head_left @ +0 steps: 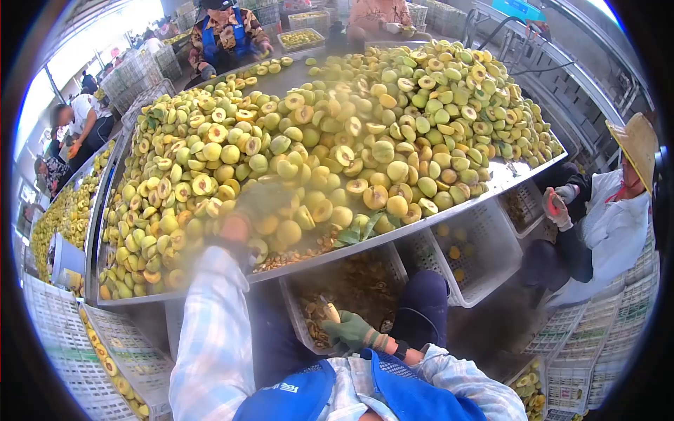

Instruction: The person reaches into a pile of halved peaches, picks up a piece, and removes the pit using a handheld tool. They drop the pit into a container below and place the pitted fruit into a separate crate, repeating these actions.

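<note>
A large heap of yellow-green stone fruit [382, 151], many cut in half with brown centres, covers the metal table [484, 200]. My left hand [265, 202], in a dark glove, reaches into the near side of the heap. It is blurred, and its fingers cannot be made out. Low in front of my body, my right hand [352, 331] wears a green glove and is closed around a small knife [331, 313]. The pale handle sticks up from the fist, with a short blade at its tip. Below the table edge, a crate [298, 326] holds brown pits and scraps.
A white crate [484, 270] with a few fruits stands right of my knee. At right sits a person in a straw hat [635, 147]; another in a blue vest [232, 35] works across the table. Stacked crates [590, 351] line the lower right. Green leaves [359, 230] lie near the edge.
</note>
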Demonstrator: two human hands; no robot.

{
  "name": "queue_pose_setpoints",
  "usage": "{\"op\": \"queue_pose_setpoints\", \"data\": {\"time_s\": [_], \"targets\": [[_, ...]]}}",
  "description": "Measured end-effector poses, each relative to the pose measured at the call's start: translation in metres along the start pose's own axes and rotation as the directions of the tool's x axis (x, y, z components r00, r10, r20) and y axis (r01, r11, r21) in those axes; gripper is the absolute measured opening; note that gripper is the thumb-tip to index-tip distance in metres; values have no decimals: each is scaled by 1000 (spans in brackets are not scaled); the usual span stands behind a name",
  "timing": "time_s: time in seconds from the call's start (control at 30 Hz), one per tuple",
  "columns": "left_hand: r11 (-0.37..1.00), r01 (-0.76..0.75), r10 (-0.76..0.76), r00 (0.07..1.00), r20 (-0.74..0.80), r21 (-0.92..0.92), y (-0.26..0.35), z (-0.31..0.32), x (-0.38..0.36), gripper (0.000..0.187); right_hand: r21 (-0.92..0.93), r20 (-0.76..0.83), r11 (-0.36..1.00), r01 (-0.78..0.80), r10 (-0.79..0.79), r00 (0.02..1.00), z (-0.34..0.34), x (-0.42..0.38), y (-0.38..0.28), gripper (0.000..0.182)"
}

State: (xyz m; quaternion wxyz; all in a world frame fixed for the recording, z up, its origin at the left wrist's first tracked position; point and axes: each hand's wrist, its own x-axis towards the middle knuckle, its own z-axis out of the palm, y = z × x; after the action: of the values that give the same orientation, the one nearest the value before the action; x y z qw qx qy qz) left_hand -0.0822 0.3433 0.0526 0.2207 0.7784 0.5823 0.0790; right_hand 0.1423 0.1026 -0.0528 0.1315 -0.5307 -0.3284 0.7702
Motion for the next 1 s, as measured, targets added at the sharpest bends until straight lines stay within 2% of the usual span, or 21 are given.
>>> {"op": "queue_pose_setpoints", "data": {"time_s": [0.03, 0.07, 0.1, 0.13, 0.17, 0.23, 0.3, 0.33, 0.37, 0.4, 0.43, 0.47, 0.5, 0.53, 0.57, 0.63, 0.7, 0.73, 0.83, 0.93, 1.0], "targets": [[984, -3, -9, 998, -69, -180, -9, 17, -2, 56, -2, 51, 1000, -19, 19, 999, 2, -1, -3, 32], [978, -181, 186, 982, -40, 107, -24, 42, 3, 47, -6, 47, 1000, -9, 9, 999, 3, 0, 4, 35], [858, -338, 354, 935, 31, 388, -36, 58, 8, 39, -22, 44, 1000, 15, -14, 999, 3, 2, 12, 38], [881, -279, 321, 946, -49, 382, -33, 69, -1, 32, -31, 7, 996, 89, -89, 996, 5, -3, 15, 33], [893, -224, 289, 950, -115, 390, -17, 69, -13, 27, -91, -60, 995, 43, -48, 997, 8, -4, 17, 32], [904, -114, 226, 945, -235, 413, 14, 54, -41, 22, -31, -48, 988, 150, -151, 987, 1, 12, 44, 34], [789, -269, 453, 862, -228, 553, -23, 73, -18, 28, -71, -28, 970, 234, -236, 971, -3, 8, 34, 32], [802, -255, 459, 842, -284, 540, -29, 86, -15, 31, -72, -29, 967, 243, -246, 969, -3, -1, 38, 31], [871, -274, 423, 840, -340, 407, -15, 83, -28, 32, -4, -75, 944, 331, -330, 941, 1, -2, 41, 26], [921, -288, 372, 847, -380, 262, -1, 69, -38, 33, -124, -128, 941, 315, -330, 935, -2, 3, 49, 24], [917, -224, 326, 898, -296, 331, 4, 63, -42, 33, -62, -127, 911, 407, -411, 903, 3, -7, 44, 21], [918, -180, 337, 821, -460, 353, -18, 85, -27, 36, -4, -91, 940, 340, -339, 936, 10, -38, 20, 19], [979, -79, 166, 844, -510, 188, -3, 72, -41, 39, 219, -14, 936, 276, -280, 960, 11, -49, 16, 18], [980, -130, 31, 848, -529, -150, -18, 79, -36, 45, 164, -33, 953, 255, -253, 967, 7, -51, 21, 18], [981, -119, 10, 825, -565, -155, -32, 81, -29, 47, 195, -64, 935, 295, -288, 955, 12, -64, 16, 18], [731, -246, -188, 824, -535, -636, 5, 67, -63, 45, 189, -68, 931, 313, -306, 950, 7, -72, 16, 17], [136, -320, -195, 919, -342, -938, 19, 74, -82, 43, 219, -119, 891, 399, -381, 917, 11, -83, 5, 18], [-25, -310, -215, 930, -297, -951, 30, 81, -98, 47, 225, -124, 882, 413, -395, 910, 12, -87, -3, 18], [-247, -266, -128, 962, -240, -932, 93, 81, -164, 44, 178, -59, 847, 502, -500, 864, 16, -102, -22, 21], [-379, -161, -172, 980, -101, -911, 117, 91, -191, 46, -40, -104, 778, 628, -628, 771, 26, -100, -27, 27], [-434, -124, -144, 987, -67, -892, 124, 100, -200, 47, -8, -99, 788, 616, -614, 783, 28, -93, -22, 29]]}}
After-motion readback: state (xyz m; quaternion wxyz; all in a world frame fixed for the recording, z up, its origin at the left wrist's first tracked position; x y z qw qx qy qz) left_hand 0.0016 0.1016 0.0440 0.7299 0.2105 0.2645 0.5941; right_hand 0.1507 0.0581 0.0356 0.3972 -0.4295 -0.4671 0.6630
